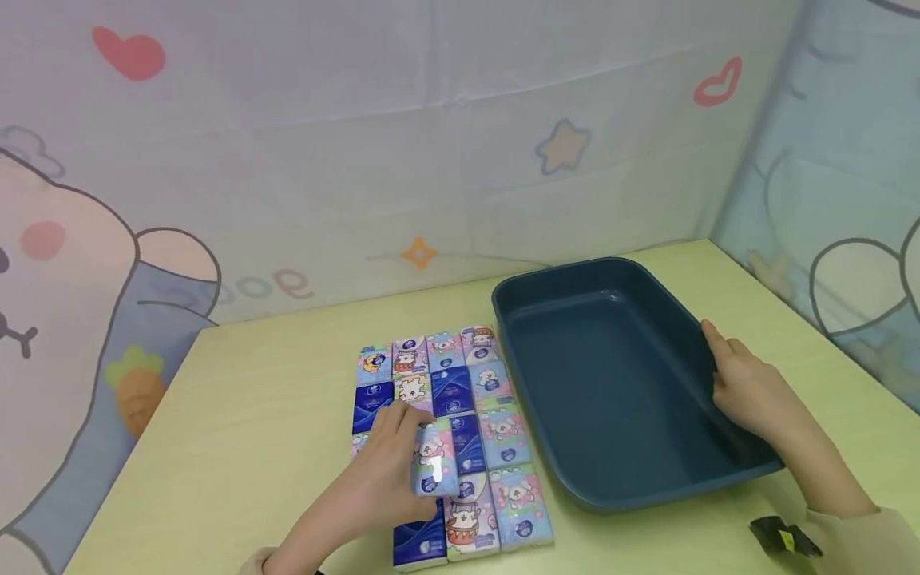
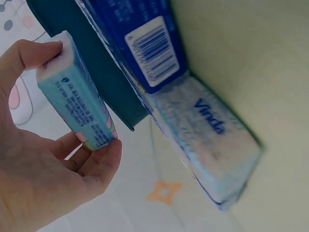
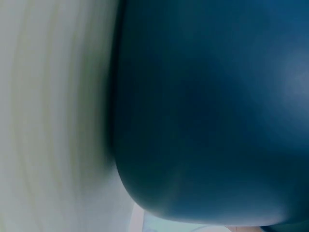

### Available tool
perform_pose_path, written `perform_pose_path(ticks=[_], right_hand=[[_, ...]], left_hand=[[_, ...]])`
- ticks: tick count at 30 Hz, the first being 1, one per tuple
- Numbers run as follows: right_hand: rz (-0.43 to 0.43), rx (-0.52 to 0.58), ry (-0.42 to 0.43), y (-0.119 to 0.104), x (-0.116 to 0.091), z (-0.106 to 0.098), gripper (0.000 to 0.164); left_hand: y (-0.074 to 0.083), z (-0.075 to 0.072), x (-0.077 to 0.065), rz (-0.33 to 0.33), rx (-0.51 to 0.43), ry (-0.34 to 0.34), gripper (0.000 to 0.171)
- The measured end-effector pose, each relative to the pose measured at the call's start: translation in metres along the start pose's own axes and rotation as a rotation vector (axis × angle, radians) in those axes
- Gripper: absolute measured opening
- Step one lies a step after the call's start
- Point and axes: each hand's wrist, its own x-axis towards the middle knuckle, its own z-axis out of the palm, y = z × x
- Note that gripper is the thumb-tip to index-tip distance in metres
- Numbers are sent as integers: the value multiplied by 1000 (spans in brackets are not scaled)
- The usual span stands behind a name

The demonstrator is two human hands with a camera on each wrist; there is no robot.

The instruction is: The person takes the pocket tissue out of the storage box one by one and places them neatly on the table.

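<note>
My left hand (image 1: 381, 471) holds a small tissue pack (image 1: 435, 463) with a pink and light-blue cartoon print, above the rows of packs. The left wrist view shows the held pack (image 2: 77, 101) between thumb and fingers, its printed side turned to the camera. Beneath lie several tissue packs (image 1: 496, 431), laid edge to edge in rows, some dark blue, others pastel. At the right, my right hand (image 1: 751, 391) grips the long right rim of a dark blue-green plastic tub (image 1: 611, 391); nothing lies inside it. The tub's outer wall (image 3: 203, 121) fills most of the right wrist view.
The tub stands right beside the rightmost column of packs on a pale yellow-green table (image 1: 266, 407). A cartoon-printed cloth (image 1: 460, 160) hangs along the back edge. Beside my right sleeve sits a small black object (image 1: 783, 535).
</note>
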Motion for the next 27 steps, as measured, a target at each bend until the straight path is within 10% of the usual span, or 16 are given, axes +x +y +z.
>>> perform_pose_path(ticks=[27], right_hand=[[7,11,-26,1,2,0,66]], left_hand=[[-28,0,-53,-309,78,-117,88]])
